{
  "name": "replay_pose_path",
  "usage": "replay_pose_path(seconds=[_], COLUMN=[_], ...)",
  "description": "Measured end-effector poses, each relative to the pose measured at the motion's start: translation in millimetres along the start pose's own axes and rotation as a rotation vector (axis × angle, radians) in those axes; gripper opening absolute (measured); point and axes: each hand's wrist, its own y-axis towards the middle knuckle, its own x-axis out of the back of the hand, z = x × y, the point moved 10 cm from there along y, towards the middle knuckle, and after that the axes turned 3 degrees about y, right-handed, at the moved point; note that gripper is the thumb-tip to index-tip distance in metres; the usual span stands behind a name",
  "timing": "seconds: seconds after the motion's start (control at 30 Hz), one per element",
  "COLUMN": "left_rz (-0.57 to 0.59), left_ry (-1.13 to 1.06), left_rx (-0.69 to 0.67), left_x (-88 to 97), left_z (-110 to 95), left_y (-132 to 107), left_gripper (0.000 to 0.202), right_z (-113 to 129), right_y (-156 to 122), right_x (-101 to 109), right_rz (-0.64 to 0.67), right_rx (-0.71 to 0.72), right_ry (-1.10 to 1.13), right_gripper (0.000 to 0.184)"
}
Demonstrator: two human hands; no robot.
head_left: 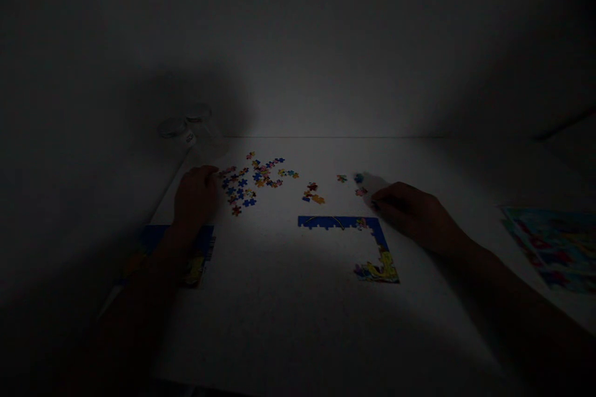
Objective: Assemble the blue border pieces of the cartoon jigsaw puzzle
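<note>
Two bare hands in dim light: the left hand at nine o'clock, the right hand near four. Both taper into forearms that sink into shadow toward the lower corners, where any sleeve or cuff is hidden.

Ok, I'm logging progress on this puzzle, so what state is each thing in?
Left hand: resting on the table, fingertips at the loose pieces.
Right hand: down beside a few loose pieces, any hold too dark to tell.
Jigsaw border: partly assembled, two joined sides forming an L.
Loose jigsaw pieces: scattered, unjoined.
Clear jars: standing at the back, contents too dim to tell.
Printed picture: lying flat at right.
</note>
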Motion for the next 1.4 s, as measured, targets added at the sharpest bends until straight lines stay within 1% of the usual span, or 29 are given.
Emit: replay_pose_path(seconds=[0.23, 0.33, 0.47, 0.67, 0.77, 0.87, 0.97, 1.03, 1.13, 1.17, 1.2, 1.3, 1.4], left_rz=[0.060, 0.084, 0.078, 0.081, 0.064, 0.053, 0.091, 0.128, 0.191, 0.246, 0.267, 0.333, 0.384], left_ry=[0.013, 0.018, 0.018, 0.031, 0.050, 0.052, 0.044, 0.045, 0.060, 0.065, 0.059, 0.036, 0.010], left_rx=[-0.029, -0.021, 0.006, -0.003, -0.017, -0.077, -0.175, -0.245, -0.349, -0.420, -0.454, -0.538, -0.592], left_x=[-1.2, -2.5, -2.2, -2.5, -0.3, 0.9, -2.9, -7.6, -18.7, -26.4, -30.8, -43.2, -49.6], left_z=[-7, -7, -4, -2, -5, -15, -36, -52, -73, -81, -86, -94, -95], left_y=[-2, -1, 0, 1, 0, -1, -1, 5, 26, 33, 42, 65, 74], left_gripper=[0.042, 0.044, 0.042, 0.044, 0.046, 0.047, 0.044, 0.042, 0.040, 0.041, 0.042, 0.038, 0.032], right_z=[-3, -3, -3, -4, -4, -4, -2, 0, 1, 1, 1, 0, -2], right_y=[-1, -1, -1, -1, -1, -1, -1, 0, -1, -1, -1, -1, -1], right_x=[1, 2, 0, 0, -1, -1, -1, -2, -1, -2, -2, -2, -1], right_rz=[-0.014, -0.020, 0.000, -0.013, -0.007, -0.011, -0.015, -0.013, -0.015, -0.013, -0.008, -0.009, -0.031], right_rx=[-0.004, 0.000, -0.016, 0.005, 0.009, 0.008, 0.025, 0.045, 0.045, 0.038, 0.033, 0.025, 0.027], right_ry=[0.000, 0.008, 0.026, 0.028, 0.041, 0.057, 0.044, 0.038, 0.042, 0.041, 0.041, 0.044, 0.067], right_gripper=[0.027, 0.025, 0.026, 0.024, 0.025, 0.024, 0.022, 0.021, 0.022, 0.023, 0.023, 0.024, 0.025])
